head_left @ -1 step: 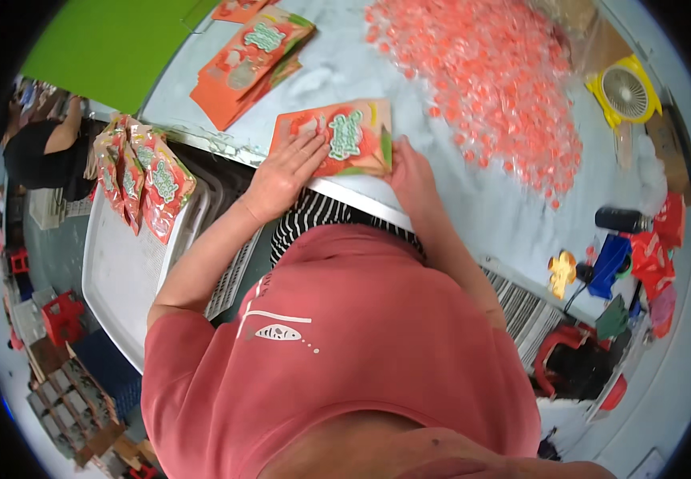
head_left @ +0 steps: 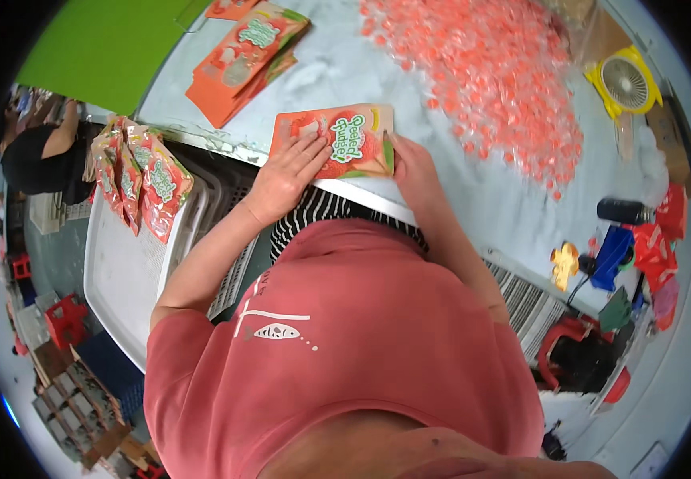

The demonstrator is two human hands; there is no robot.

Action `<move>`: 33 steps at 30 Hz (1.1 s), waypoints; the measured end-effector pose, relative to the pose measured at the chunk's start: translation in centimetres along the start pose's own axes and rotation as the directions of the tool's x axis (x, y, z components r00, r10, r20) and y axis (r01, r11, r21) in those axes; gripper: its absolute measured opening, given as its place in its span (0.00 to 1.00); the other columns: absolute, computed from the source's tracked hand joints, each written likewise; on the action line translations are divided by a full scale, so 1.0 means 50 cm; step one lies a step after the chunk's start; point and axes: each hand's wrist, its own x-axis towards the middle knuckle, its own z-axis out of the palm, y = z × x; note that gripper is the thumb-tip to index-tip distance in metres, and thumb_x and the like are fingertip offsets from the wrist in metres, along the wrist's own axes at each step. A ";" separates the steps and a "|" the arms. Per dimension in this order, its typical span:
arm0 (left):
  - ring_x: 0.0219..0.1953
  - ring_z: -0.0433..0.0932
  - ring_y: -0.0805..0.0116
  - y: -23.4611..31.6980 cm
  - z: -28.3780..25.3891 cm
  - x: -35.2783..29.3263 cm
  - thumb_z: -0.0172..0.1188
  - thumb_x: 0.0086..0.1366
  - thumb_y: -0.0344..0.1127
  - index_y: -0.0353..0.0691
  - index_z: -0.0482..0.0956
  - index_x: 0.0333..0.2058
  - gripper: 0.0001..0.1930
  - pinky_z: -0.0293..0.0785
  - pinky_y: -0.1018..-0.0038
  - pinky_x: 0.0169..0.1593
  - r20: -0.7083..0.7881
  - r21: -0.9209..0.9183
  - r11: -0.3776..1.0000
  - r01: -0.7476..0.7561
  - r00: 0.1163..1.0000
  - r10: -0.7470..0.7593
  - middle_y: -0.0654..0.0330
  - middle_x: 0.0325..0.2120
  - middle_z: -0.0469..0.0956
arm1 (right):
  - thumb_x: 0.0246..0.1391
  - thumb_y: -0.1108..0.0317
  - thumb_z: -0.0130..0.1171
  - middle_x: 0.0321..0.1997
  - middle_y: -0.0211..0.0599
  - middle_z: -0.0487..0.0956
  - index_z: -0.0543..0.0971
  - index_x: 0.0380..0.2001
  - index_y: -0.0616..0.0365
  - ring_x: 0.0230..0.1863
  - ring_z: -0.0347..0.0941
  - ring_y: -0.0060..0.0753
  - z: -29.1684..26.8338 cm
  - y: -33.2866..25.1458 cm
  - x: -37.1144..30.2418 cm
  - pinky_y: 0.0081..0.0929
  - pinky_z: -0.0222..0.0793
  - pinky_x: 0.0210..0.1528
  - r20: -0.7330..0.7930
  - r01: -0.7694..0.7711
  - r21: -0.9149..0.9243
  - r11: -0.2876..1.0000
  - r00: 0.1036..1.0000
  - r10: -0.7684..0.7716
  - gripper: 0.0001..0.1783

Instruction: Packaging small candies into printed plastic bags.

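Note:
A flat orange-red pouch (head_left: 361, 132) with fruit pictures lies near the table's front edge. My left hand (head_left: 286, 176) rests on its left part, palm down, with the fingers stretched out over the print. At the pouch's right edge, my right hand (head_left: 413, 172) has its thumb and fingers closed on the side of it. Beyond the pouch, to the left, is a stack of similar flat pouches (head_left: 242, 68), slightly fanned. A large heap of small pink-red wrapped candies (head_left: 489, 80) spreads over the table at the far right.
Several plump pouches (head_left: 162, 188) stand at the end of a white tray (head_left: 118, 271) on my left. A yellow fan (head_left: 626, 84), black bottle (head_left: 623, 211) and red packages (head_left: 653, 255) line the right side. Another person (head_left: 38, 156) is at the far left, near a green surface (head_left: 114, 48).

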 end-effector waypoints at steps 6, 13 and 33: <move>0.63 0.69 0.51 0.031 0.036 -0.021 0.56 0.54 0.23 0.35 0.74 0.57 0.28 0.64 0.55 0.66 0.148 -0.038 0.999 0.019 0.989 -0.013 0.51 0.59 0.73 | 0.66 0.57 0.55 0.38 0.37 0.82 0.80 0.44 0.67 0.37 0.78 0.24 -0.039 -0.016 -0.041 0.22 0.75 0.40 -0.048 -0.087 -0.205 0.975 0.996 0.079 0.20; 0.60 0.71 0.49 0.058 0.014 -0.012 0.67 0.56 0.33 0.38 0.77 0.54 0.25 0.69 0.59 0.62 0.190 -0.213 0.972 0.102 0.980 -0.062 0.50 0.57 0.74 | 0.63 0.67 0.58 0.32 0.34 0.83 0.81 0.40 0.67 0.31 0.78 0.21 -0.061 -0.004 -0.055 0.19 0.75 0.37 -0.058 -0.094 -0.362 0.927 0.995 0.078 0.12; 0.19 0.69 0.80 0.126 0.044 0.041 0.62 0.64 0.32 0.35 0.74 0.23 0.12 0.65 0.76 0.24 0.393 -0.793 0.115 0.598 0.647 -0.654 0.66 0.14 0.71 | 0.54 0.73 0.63 0.27 0.33 0.75 0.77 0.32 0.58 0.28 0.74 0.28 0.037 -0.015 -0.067 0.24 0.68 0.30 0.218 0.456 -0.836 0.305 0.787 -0.578 0.04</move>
